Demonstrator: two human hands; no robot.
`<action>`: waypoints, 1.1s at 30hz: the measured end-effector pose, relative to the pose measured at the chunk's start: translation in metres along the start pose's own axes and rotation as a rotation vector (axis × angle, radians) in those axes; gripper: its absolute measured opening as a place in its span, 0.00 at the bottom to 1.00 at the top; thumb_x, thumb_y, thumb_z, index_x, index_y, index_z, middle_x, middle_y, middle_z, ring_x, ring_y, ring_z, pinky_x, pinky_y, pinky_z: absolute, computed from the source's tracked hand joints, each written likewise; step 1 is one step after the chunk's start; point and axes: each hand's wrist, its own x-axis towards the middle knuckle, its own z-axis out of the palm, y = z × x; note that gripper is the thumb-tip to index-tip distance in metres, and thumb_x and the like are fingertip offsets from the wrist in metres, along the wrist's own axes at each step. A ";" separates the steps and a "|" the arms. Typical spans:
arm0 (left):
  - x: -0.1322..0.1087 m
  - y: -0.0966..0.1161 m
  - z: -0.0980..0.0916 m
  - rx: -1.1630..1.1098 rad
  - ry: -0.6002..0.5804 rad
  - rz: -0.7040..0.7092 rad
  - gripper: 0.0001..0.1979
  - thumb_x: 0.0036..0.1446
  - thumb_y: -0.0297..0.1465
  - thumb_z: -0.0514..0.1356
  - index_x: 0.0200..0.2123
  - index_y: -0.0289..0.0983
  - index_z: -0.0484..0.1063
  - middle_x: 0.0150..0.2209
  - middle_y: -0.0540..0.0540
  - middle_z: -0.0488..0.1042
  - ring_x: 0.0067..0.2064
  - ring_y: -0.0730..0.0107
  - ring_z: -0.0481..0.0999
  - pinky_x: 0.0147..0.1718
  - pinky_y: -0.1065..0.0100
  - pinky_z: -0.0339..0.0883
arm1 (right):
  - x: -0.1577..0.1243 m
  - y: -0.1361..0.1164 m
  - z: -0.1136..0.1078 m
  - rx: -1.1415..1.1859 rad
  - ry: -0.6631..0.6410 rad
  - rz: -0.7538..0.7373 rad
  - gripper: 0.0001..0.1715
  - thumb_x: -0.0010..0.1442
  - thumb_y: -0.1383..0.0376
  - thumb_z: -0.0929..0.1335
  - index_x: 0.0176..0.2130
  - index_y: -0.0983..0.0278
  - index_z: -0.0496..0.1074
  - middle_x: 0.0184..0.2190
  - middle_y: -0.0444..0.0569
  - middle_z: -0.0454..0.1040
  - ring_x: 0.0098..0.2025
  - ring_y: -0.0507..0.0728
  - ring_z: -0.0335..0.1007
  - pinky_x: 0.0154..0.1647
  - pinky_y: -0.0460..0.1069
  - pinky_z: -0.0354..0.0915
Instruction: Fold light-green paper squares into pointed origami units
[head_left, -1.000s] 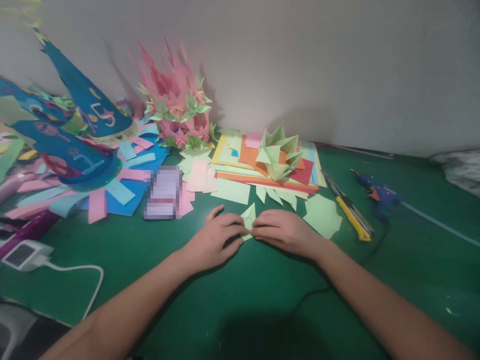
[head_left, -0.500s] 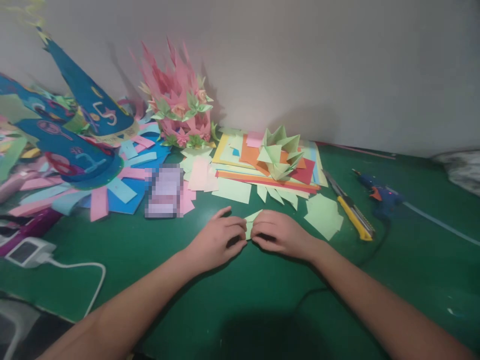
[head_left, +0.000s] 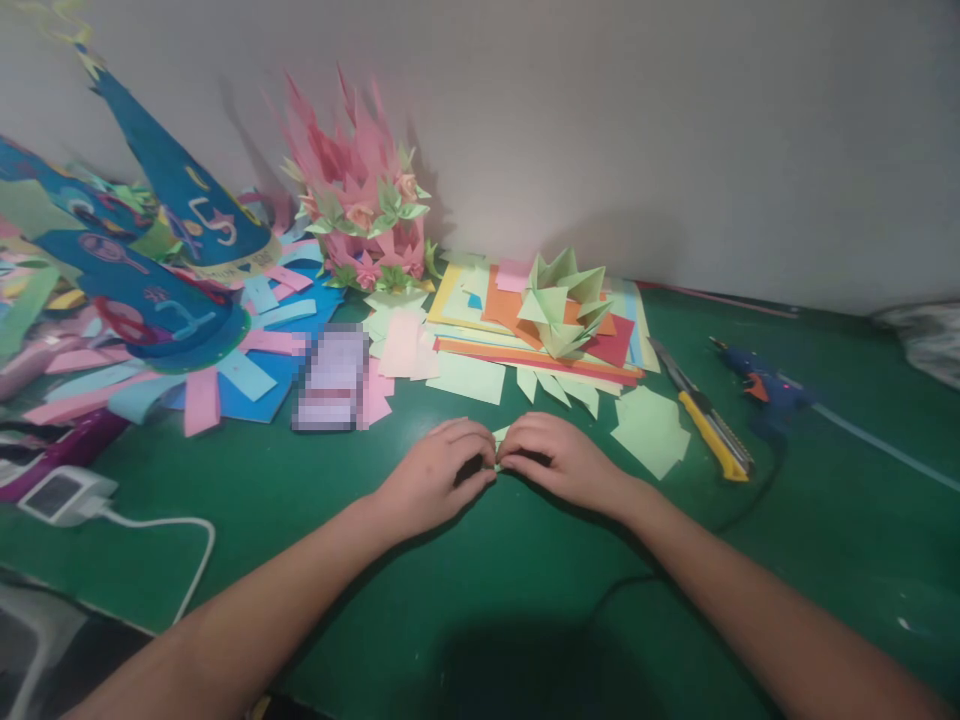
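Observation:
Between my two hands, low over the green table (head_left: 360, 620), is a small piece of light green paper (head_left: 500, 436), mostly covered by my fingers. My left hand (head_left: 442, 470) pinches its left side, fingers curled against the thumb. From the right, my right hand (head_left: 559, 455) pinches it too, and the fingertips of both hands nearly meet. Just beyond them lie folded light green paper pieces (head_left: 555, 387) and a flat light green sheet (head_left: 469, 380). Loose light green paper squares (head_left: 652, 430) rest to the right of my right hand.
A yellow utility knife (head_left: 712, 435) and a blue glue gun (head_left: 772, 390) lie at right. Behind are stacked coloured sheets (head_left: 540, 362) with a folded green paper ring (head_left: 562, 305). A pink paper crown (head_left: 367, 210), blue cone hats (head_left: 165, 170) and a phone (head_left: 331, 380) stand or lie leftward.
My fingertips have drawn closer together, and less of the light green paper shows between them. The whole view has shifted slightly.

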 end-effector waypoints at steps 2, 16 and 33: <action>-0.001 0.001 -0.001 -0.050 0.042 -0.052 0.05 0.57 0.27 0.57 0.37 0.38 0.63 0.43 0.44 0.68 0.46 0.66 0.71 0.47 0.62 0.67 | 0.001 0.000 0.002 -0.013 0.000 0.020 0.07 0.63 0.66 0.64 0.35 0.62 0.72 0.33 0.47 0.75 0.37 0.54 0.67 0.40 0.50 0.61; -0.001 0.001 0.000 -0.081 -0.008 -0.162 0.02 0.57 0.26 0.58 0.32 0.37 0.68 0.48 0.45 0.62 0.44 0.67 0.73 0.45 0.63 0.69 | 0.003 -0.008 0.004 -0.038 0.041 0.172 0.02 0.60 0.67 0.65 0.36 0.61 0.69 0.27 0.44 0.71 0.32 0.54 0.64 0.33 0.48 0.58; -0.002 0.000 -0.018 0.084 -0.217 0.065 0.06 0.60 0.29 0.56 0.32 0.36 0.71 0.52 0.42 0.65 0.48 0.64 0.72 0.46 0.65 0.68 | 0.007 -0.011 0.004 -0.076 0.021 0.187 0.05 0.60 0.67 0.66 0.30 0.62 0.67 0.25 0.43 0.67 0.31 0.53 0.62 0.31 0.47 0.56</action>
